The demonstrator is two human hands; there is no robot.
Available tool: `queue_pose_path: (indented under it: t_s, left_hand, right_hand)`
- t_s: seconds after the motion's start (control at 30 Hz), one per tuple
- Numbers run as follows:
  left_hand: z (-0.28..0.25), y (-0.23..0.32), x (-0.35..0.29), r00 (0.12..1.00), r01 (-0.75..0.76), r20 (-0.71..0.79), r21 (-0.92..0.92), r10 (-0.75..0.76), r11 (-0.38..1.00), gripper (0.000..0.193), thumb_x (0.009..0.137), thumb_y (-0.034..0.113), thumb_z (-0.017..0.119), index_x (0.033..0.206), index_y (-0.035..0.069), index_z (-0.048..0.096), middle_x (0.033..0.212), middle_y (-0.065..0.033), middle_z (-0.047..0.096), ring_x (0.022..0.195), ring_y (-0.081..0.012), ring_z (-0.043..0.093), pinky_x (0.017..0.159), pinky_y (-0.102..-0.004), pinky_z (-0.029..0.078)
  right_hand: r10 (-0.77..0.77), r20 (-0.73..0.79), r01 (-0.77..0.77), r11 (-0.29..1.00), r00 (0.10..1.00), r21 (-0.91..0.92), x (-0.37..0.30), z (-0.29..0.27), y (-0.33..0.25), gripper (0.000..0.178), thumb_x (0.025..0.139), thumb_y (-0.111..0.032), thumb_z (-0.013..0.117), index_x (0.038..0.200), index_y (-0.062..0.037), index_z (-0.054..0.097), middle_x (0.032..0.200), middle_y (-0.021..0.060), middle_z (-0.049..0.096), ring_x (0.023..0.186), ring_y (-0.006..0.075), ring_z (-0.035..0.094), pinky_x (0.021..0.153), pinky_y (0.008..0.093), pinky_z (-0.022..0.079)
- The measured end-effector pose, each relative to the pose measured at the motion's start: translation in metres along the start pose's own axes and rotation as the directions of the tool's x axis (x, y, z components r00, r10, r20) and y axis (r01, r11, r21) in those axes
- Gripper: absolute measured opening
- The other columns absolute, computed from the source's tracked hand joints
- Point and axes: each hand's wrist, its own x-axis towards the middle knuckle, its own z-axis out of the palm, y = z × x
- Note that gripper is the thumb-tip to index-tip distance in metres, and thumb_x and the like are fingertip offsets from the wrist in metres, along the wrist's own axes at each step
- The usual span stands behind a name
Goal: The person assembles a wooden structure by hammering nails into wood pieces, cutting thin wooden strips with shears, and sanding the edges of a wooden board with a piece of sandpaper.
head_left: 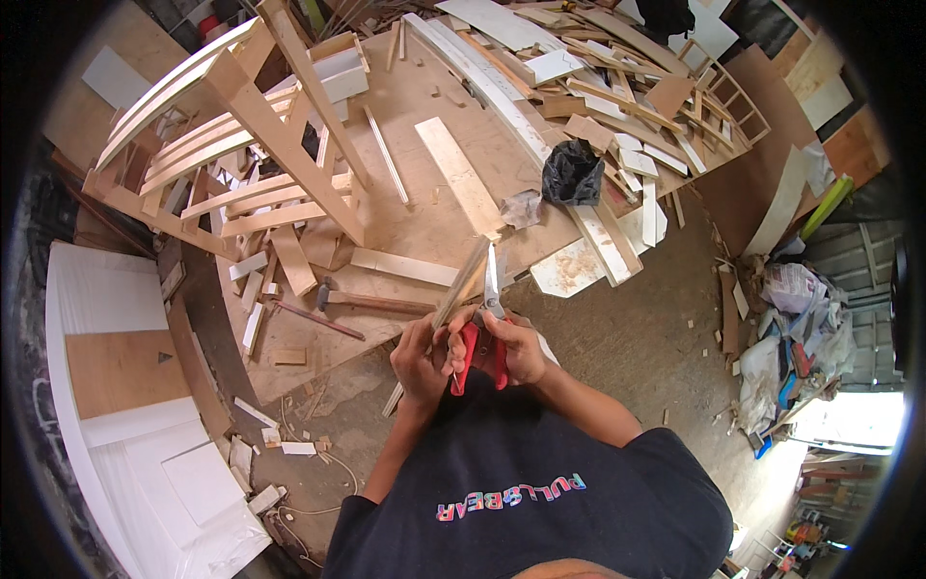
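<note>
1. the red-handled snips (467,349) are held in the right hand (522,353), with fingers bent around them and the thumb set near the joint. the red handles are spread apart.
2. a thin wood strip (461,282) is pinched in the left hand (419,363), just left of the snips.
3. a hammer (378,303) is seen left of the grip, on a big board (410,227).
4. the snips seem to be getting set; next, steady hands and fingers kept off the blades seem needed.
</note>
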Motion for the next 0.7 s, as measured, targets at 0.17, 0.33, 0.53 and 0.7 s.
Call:
queue_pose_path:
  t_s: [0.17,0.33,0.53,0.7]
  left_hand:
    - [-0.006,0.0,-0.003,1.0,0.007,-0.021,-0.044,-0.008,0.999,0.019,0.098,0.01,0.069,0.116,0.005,0.072,0.098,-0.0147,0.072,0.082,-0.0368,0.07,0.07,-0.043,0.055]
    - [-0.008,0.004,-0.006,0.997,-0.044,-0.056,0.022,0.045,0.999,0.02,0.097,0.007,0.068,0.117,0.005,0.071,0.098,-0.0136,0.072,0.084,-0.0347,0.07,0.072,-0.0417,0.056]
    - [-0.004,-0.008,-0.012,0.991,-0.076,-0.108,0.066,0.082,0.995,0.024,0.094,0.008,0.071,0.118,0.006,0.071,0.098,-0.0123,0.073,0.084,-0.0333,0.07,0.071,-0.0418,0.056]
    - [-0.006,-0.012,-0.019,0.996,-0.023,-0.078,0.104,0.032,0.994,0.025,0.092,0.012,0.073,0.116,0.006,0.072,0.096,-0.012,0.073,0.084,-0.0312,0.072,0.07,-0.0406,0.058]
  right_hand:
    - [0.087,0.096,-0.103,0.979,0.992,0.173,-0.001,0.004,-0.004,0.051,0.112,-0.044,0.044,0.128,0.0017,0.058,0.104,0.0177,0.066,0.098,0.0333,0.069,0.1,0.0577,0.053]
    - [0.089,0.104,-0.108,0.973,0.991,0.203,-0.001,0.011,0.006,0.045,0.111,-0.048,0.046,0.111,-0.0052,0.058,0.085,0.0085,0.056,0.076,0.0243,0.06,0.084,0.0493,0.053]
    - [0.078,0.129,-0.117,0.938,0.989,0.328,0.006,0.023,0.021,0.043,0.112,-0.05,0.041,0.101,-0.0106,0.054,0.079,0.0033,0.047,0.068,0.0186,0.05,0.073,0.0423,0.047]
    - [0.06,0.218,-0.144,0.909,0.974,0.39,0.01,0.027,0.029,0.043,0.112,-0.052,0.041,0.097,-0.0131,0.051,0.078,0.0009,0.047,0.064,0.0168,0.049,0.067,0.0402,0.047]
